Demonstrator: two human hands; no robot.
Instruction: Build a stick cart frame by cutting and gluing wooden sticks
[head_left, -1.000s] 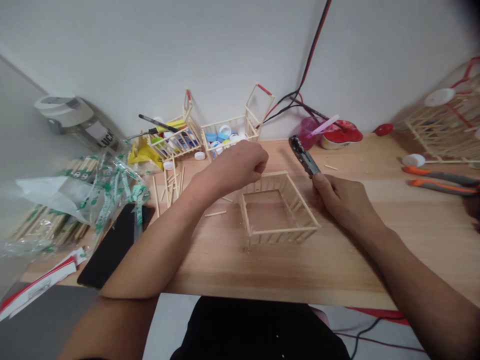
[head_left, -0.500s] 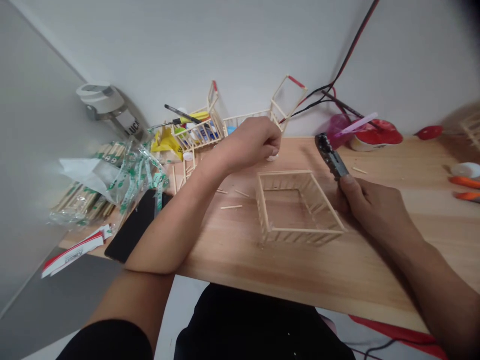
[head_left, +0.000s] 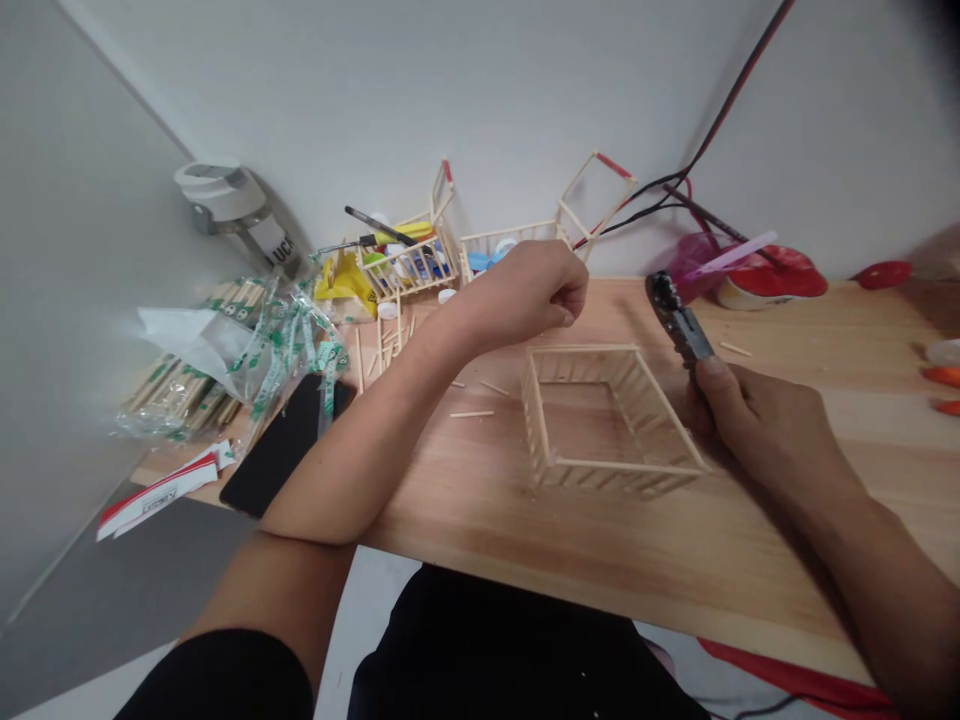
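My left hand [head_left: 536, 288] hovers over the back of the table, its back turned toward me. Its fingers are curled together, and whatever may be between them is hidden. In front of it stands a rectangular basket frame [head_left: 626, 466] of thin wooden sticks, with railed sides and a top rim. My right hand [head_left: 757, 410] is wrapped round a dark grey hand tool [head_left: 684, 325] with a black, crusted end pointing up and away. That hand is just right of the basket frame, and the tool stays apart from it. What kind of tool it is cannot be made out.
Small stick carts [head_left: 409, 270] stand by the wall, one full of odds and ends. Loose sticks [head_left: 472, 414] lie left of the frame. Bagged sticks [head_left: 176, 395], a black phone [head_left: 274, 455] and a bottle [head_left: 240, 220] are at left. A red-topped tub [head_left: 780, 275] stands back right.
The whole view has shifted slightly. My left hand has moved a little to the right, and a small white thing under its fingertips is hidden now. My right hand keeps its hold on the tool.
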